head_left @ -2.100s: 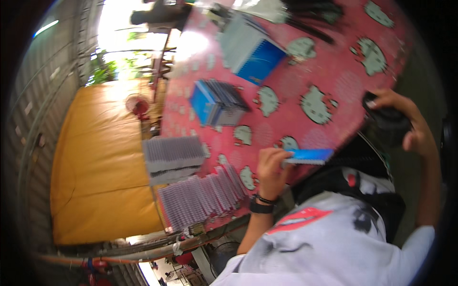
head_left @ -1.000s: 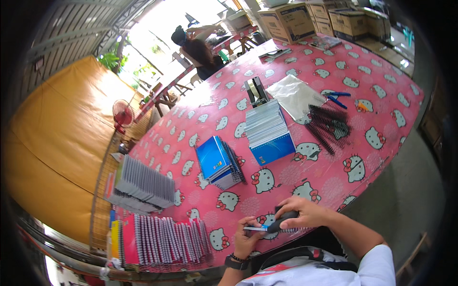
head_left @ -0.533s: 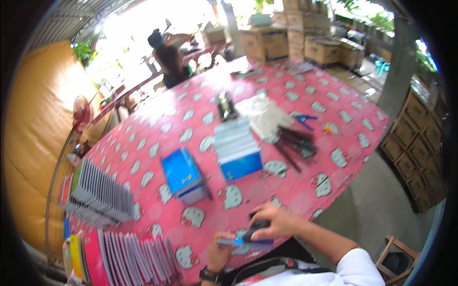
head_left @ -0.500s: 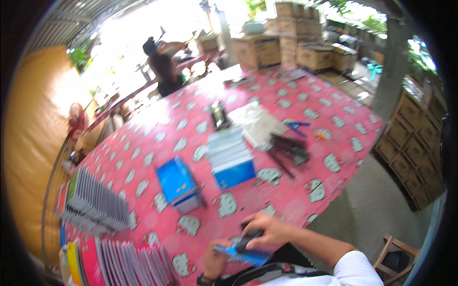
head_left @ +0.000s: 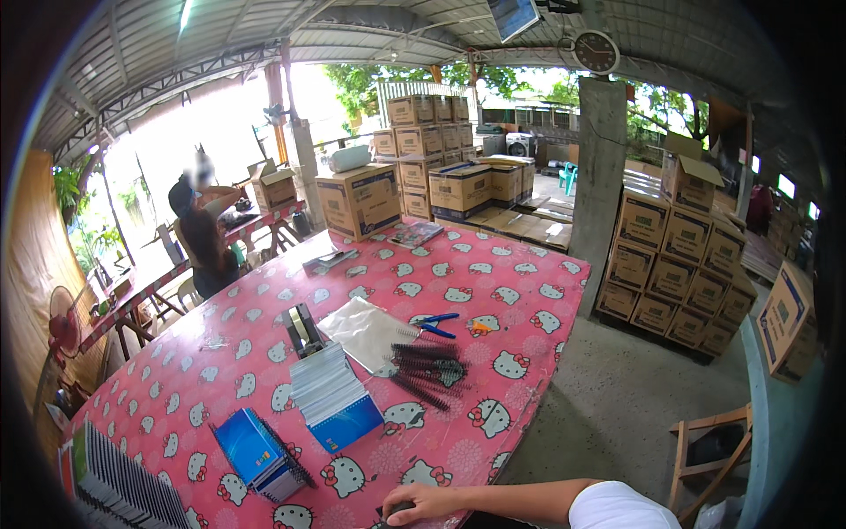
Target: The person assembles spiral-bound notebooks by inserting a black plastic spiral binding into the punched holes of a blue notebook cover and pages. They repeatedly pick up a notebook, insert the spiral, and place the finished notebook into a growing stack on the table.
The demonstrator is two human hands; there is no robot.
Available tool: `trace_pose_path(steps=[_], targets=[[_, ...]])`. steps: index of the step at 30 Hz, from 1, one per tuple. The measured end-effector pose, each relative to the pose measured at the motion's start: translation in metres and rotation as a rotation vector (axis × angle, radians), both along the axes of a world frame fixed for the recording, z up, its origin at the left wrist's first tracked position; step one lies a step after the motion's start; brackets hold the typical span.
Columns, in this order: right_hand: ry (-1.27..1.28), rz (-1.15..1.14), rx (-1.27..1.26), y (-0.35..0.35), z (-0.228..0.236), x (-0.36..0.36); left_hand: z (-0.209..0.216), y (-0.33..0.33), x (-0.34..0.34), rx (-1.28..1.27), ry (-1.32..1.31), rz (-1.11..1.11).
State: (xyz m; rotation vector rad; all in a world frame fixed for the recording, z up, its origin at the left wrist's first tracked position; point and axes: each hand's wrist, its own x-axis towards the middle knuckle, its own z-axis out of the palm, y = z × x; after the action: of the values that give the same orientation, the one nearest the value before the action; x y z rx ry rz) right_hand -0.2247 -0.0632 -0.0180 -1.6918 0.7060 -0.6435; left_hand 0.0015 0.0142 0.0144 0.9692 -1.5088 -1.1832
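Note:
My right hand is closed over a black rounded object at the near table edge; its kind is too hidden to name. My left hand is out of view. Ahead of the right hand stands a row of blue-covered notebooks, packed spine to spine. Left of it sits a smaller stack of blue spiral notebooks. Black binding coils lie in a loose pile beside a white plastic sheet. Blue-handled pliers rest beyond the coils.
A pink patterned table spreads before me. A black tape dispenser stands behind the notebooks; more spiral notebooks line the left. Cardboard boxes are piled right and behind. Another person works at a far table. A wooden stool stands right.
The view has tilted up and turned right. My left hand and the blue notebook it held have left the picture. My right hand still grips the black object, now low at the frame's bottom.

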Motion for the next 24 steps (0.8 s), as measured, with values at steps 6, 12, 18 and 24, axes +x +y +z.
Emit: trace_pose_path(steps=[6, 12, 18, 24], targets=[[0.011, -0.017, 0.018, 0.006, 0.028, 0.001, 0.000, 0.005, 0.005, 0.171, -0.016, 0.040], [-0.102, 0.083, -0.049, 0.012, 0.042, 0.007, -0.024, 0.001, 0.010, 0.208, 0.090, -0.016], [-0.148, 0.144, 0.001, 0.008, 0.051, 0.015, -0.015, 0.003, 0.009, 0.346, 0.209, 0.076], [0.380, -0.295, -0.681, -0.041, 0.034, -0.025, -0.014, -0.014, 0.008, 0.077, -0.031, 0.248]])
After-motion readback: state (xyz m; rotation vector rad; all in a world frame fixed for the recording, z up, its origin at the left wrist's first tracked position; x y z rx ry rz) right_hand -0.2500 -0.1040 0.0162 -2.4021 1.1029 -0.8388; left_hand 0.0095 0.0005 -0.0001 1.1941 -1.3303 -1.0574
